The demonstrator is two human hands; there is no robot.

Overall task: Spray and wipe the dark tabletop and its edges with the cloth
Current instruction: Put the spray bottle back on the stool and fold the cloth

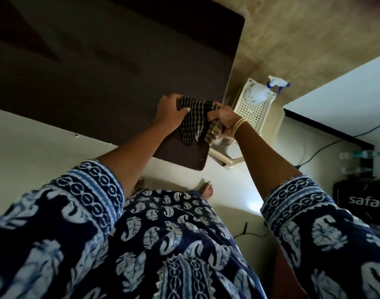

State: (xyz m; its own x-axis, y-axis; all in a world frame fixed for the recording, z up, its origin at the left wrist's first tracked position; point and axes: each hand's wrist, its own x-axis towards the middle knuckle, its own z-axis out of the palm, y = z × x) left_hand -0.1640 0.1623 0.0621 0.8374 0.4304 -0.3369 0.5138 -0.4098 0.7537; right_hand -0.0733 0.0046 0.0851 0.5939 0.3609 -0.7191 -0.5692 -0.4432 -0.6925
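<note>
Both hands hold a dark checked cloth [195, 117] above the near right part of the dark worktop [111, 78], close to its right edge and a little back from its rounded near right corner. The left hand [170, 113] grips the cloth's left side, fingers [176, 98] curled over the top and the thumb pressed across the front of the fabric. The right hand [224, 119] grips the cloth's right side in a closed fist, with a bunch of fabric gathered in its fingers [215, 116]; thin pale bangles [238, 126] circle that wrist. The cloth is stretched between the two hands and its lower folds hang down toward the worktop surface; whether they touch it cannot be told.

Just beside the right edge of the worktop stands a cream perforated plastic stool [257, 111]. On the far part of its top lies a translucent spray bottle [260, 93] with a white and blue trigger head [278, 84], tipped over so the head points away to the right. Neither hand touches the bottle.

Both forearms come out of wide sleeves [92, 190] of a navy garment printed with white leaf shapes, and the same fabric fills the lower part of the view. A bare foot [207, 188] shows on the pale floor [34, 147] below the near corner of the worktop. At the far right a dark bag [361, 201] with white lettering sits on the floor, with plastic water bottles [357, 154] behind it and a black cable [327, 145] running along the wall.
</note>
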